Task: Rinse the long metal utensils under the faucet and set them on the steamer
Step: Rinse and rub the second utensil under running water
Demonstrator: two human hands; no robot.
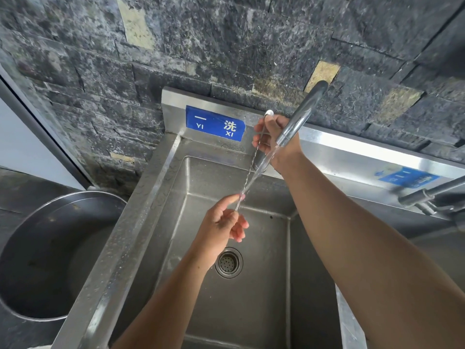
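Head view. Dark rough stone wall behind a stainless steel sink; blue label on the sink's backsplash. Round strainer drain in the basin floor. Large round metal pot stands just left of the sink, outside it. Second tap at the right edge, blurred.

Both arms reach out over the basin. Right hand is raised near the backsplash, behind the faucet, with its fingers curled round the upper end of the long metal utensil. Left hand is lower, above the drain, and pinches the lower end between thumb and fingertips.

Utensil: thin, twisted metal rod with a small round cap on top, held steeply slanted between the two hands over the basin. Water stream runs from the spout, crosses the rod and reaches the left fingertips.
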